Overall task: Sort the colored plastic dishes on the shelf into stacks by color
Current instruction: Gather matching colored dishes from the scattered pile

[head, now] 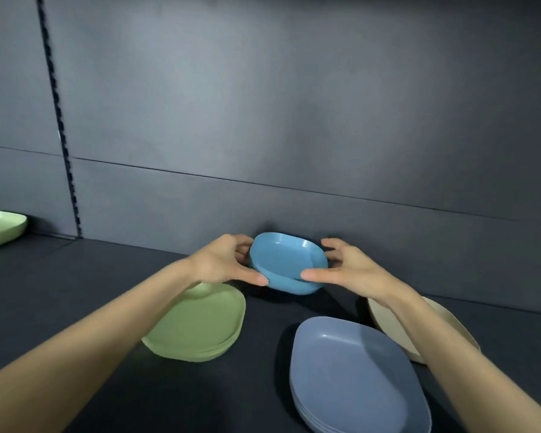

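A small stack of bright blue dishes (pixel 286 260) sits near the back of the dark shelf (pixel 75 292). My left hand (pixel 222 264) grips its left rim, thumb at the front, fingers curled behind. My right hand (pixel 347 267) holds the right rim the same way. In front and to the left lies a stack of green plates (pixel 200 323), partly under my left forearm. A stack of grey-blue plates (pixel 353 373) lies at the front right. Cream plates (pixel 397 329) lie behind it, partly hidden by my right forearm.
A green dish (pixel 0 228) stands at the far left edge, beyond a slotted upright (pixel 60 126) in the dark back panel (pixel 294 120). The back panel rises directly behind the blue dishes.
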